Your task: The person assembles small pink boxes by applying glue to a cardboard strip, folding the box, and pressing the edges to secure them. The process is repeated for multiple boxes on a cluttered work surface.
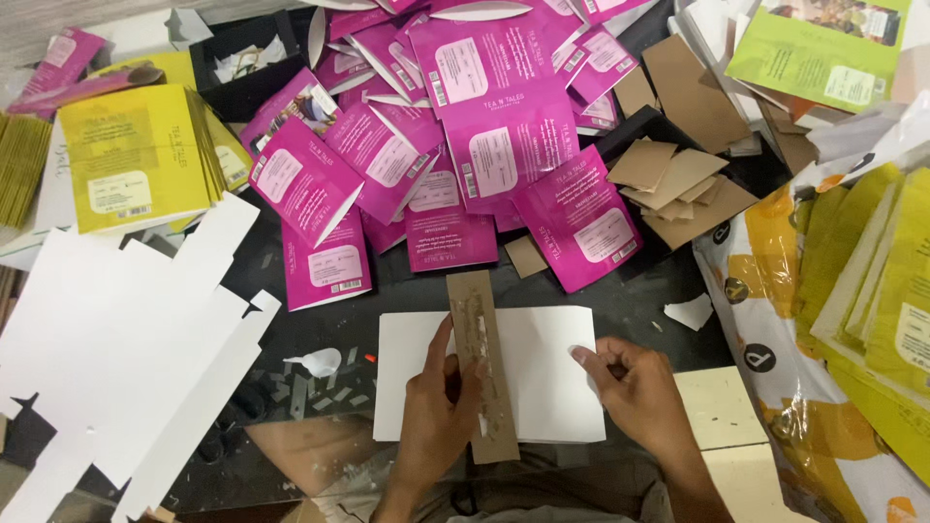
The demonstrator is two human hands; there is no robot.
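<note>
The left hand (438, 407) pinches a long brown card strip (482, 363) lying upright across a white sheet (542, 378) on the dark table (639, 291); the right hand (635, 387) presses the sheet's edge, fingers curled. If that pressure eases, I'd expect the strip to skew.

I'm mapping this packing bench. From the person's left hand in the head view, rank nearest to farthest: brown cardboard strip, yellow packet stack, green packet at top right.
1. Brown cardboard strip: touching the left hand.
2. Yellow packet stack: upper left.
3. Green packet: top right corner, farthest.
</note>
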